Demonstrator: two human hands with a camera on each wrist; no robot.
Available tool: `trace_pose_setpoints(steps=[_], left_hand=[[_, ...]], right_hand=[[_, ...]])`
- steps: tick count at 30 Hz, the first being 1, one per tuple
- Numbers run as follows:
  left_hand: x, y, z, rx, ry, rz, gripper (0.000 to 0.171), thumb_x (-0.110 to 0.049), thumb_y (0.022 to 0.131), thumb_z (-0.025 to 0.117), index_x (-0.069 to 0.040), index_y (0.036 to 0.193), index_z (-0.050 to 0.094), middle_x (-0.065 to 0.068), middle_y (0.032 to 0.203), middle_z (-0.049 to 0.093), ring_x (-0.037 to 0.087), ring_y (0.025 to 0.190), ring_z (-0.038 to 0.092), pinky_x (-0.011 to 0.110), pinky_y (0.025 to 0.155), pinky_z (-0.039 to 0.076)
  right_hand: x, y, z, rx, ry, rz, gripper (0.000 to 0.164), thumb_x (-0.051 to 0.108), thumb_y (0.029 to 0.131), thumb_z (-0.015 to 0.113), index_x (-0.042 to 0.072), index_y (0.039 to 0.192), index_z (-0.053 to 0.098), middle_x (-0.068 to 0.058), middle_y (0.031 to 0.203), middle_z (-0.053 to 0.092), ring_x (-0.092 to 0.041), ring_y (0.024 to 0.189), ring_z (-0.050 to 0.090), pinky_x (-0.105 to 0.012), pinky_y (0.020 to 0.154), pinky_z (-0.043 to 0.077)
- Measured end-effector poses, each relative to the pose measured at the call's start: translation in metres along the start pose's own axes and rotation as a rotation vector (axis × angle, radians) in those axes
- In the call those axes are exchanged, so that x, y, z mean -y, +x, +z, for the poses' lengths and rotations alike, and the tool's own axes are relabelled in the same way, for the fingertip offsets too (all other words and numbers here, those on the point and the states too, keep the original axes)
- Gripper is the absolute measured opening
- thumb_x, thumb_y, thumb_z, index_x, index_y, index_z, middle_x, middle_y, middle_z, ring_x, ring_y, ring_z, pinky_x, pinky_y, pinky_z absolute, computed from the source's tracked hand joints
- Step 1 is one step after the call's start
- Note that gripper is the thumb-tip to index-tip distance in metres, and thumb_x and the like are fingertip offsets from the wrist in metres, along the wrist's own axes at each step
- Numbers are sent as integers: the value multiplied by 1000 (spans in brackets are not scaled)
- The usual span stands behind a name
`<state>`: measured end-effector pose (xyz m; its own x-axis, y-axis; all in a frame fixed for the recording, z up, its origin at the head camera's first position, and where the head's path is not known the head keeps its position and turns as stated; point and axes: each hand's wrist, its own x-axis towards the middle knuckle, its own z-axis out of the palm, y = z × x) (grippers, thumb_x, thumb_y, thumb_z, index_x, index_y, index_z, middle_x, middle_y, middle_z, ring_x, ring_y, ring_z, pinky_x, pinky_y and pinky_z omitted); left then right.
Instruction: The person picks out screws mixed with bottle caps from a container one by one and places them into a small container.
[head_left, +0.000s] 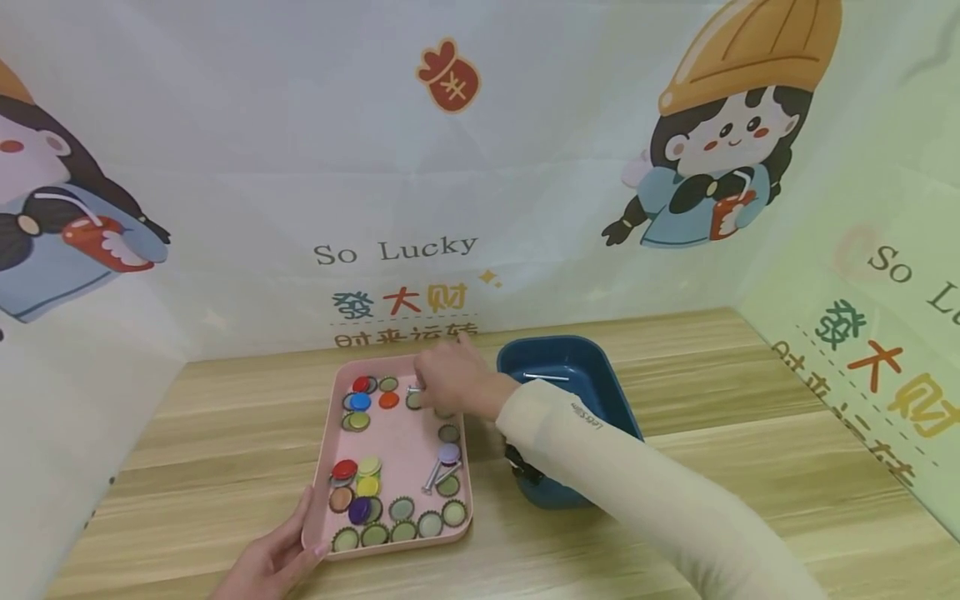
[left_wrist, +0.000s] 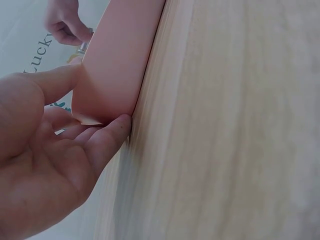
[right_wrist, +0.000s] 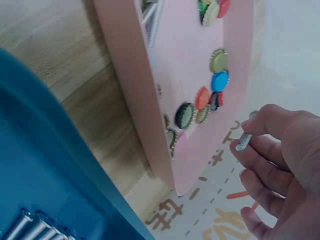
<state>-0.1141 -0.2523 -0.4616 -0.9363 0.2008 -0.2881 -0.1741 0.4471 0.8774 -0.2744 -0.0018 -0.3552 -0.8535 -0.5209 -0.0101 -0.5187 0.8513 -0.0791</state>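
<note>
My right hand [head_left: 453, 379] is over the far right part of a shallow pink tray [head_left: 397, 450]. In the right wrist view its thumb and index finger pinch a threaded metal bolt [right_wrist: 243, 141], above the tray's far end. My left hand [head_left: 272, 557] grips the near left corner of the tray, thumb at the rim and fingers along the outer wall, as the left wrist view shows. Bottle caps lie along the tray's sides, among them a blue cap [head_left: 361, 402] and an orange-red cap [head_left: 388, 400]. Loose bolts [head_left: 432, 477] lie at the tray's right side.
A deep blue bin [head_left: 618, 400] stands right of the tray, partly covered by my right sleeve [head_left: 637, 483]. Several bolts [right_wrist: 37, 231] lie inside it. A printed cloth [head_left: 375, 167] closes off the back of the wooden table [head_left: 705, 400].
</note>
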Motion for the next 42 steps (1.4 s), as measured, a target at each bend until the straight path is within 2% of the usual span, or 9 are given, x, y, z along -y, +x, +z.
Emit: trace_pose_setpoints(steps=[6, 10, 17, 25, 28, 36, 42], left_hand=[[3, 0, -1, 10, -9, 7, 81, -18, 100, 61, 4, 157, 7, 34, 159, 17, 45, 142, 39, 30, 104, 53], [4, 1, -1, 22, -13, 14, 82, -19, 100, 61, 5, 157, 6, 34, 160, 16, 45, 142, 39, 30, 104, 53], [3, 1, -2, 46, -12, 28, 84, -22, 100, 62, 5, 157, 6, 33, 160, 15, 45, 141, 39, 29, 104, 53], [1, 1, -1, 26, -11, 7, 83, -19, 99, 63, 5, 157, 7, 33, 159, 16, 44, 142, 38, 31, 104, 53], [1, 1, -1, 17, -18, -13, 84, -21, 99, 64, 3, 157, 8, 32, 160, 16, 44, 143, 38, 32, 104, 53], [2, 2, -2, 53, -35, 9, 84, -20, 100, 61, 5, 156, 5, 34, 159, 13, 47, 143, 36, 31, 104, 53], [0, 2, -2, 30, -29, -20, 85, -23, 99, 64, 3, 158, 8, 32, 161, 15, 45, 144, 36, 32, 104, 52]], right_hand=[[-2, -4, -6, -38, -34, -58, 14, 35, 90, 75, 21, 87, 73, 10, 83, 71, -13, 91, 60, -39, 96, 43], [-8, -11, -7, -41, -6, -99, 13, 33, 91, 73, 21, 86, 71, 10, 82, 68, -14, 91, 55, -41, 99, 42], [-25, -28, -10, -84, 3, -150, 9, 26, 90, 71, 19, 83, 70, 7, 80, 67, -15, 88, 53, -32, 80, 40], [-36, -37, -4, -134, -1, -193, 7, 24, 88, 71, 20, 83, 72, 7, 78, 68, -17, 90, 54, -37, 86, 44], [-41, -41, -1, -162, 14, -204, 7, 25, 89, 72, 20, 84, 73, 7, 79, 69, -17, 89, 55, -37, 85, 45], [-53, -50, 8, -254, 27, -225, 14, 32, 89, 74, 21, 81, 73, 10, 79, 71, -16, 88, 54, -35, 79, 43], [-60, -60, 11, -316, 29, -268, 16, 31, 90, 74, 21, 77, 74, 11, 77, 73, -15, 84, 54, -32, 76, 41]])
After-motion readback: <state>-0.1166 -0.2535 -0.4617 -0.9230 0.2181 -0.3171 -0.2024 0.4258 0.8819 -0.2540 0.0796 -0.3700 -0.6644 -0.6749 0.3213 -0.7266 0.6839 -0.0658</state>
